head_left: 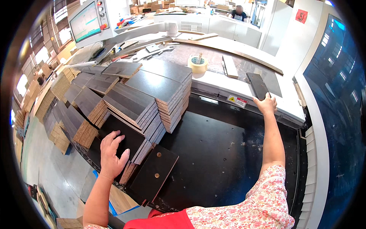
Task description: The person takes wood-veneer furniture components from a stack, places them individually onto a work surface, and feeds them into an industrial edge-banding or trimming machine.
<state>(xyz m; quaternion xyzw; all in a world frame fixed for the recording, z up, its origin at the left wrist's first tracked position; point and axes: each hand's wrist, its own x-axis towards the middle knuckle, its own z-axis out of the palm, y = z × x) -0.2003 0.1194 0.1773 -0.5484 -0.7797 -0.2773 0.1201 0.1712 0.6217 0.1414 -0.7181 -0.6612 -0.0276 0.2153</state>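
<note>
My right hand point(267, 104), arm stretched out, grips the near end of a narrow dark panel point(257, 84) on the white machine ledge. The panel's far end points away from me. On the left, my left hand point(111, 155) rests with its fingers apart on a black-topped board point(124, 131), the nearest of a stepped stack. Behind it rise neat piles of dark-faced particleboard panels point(131, 99) with pale cut edges. Beside that stack lies a dark board with two brass-coloured round fittings point(167, 157), on the black machine bed point(213, 152).
A roll of tape point(197, 65) and a small white-edged block point(229, 66) sit on the ledge. A monitor point(84, 23) stands at the far left, near loose tools and strips. A blue glossy panel point(337, 103) borders the right. Another person point(239, 14) is in the background.
</note>
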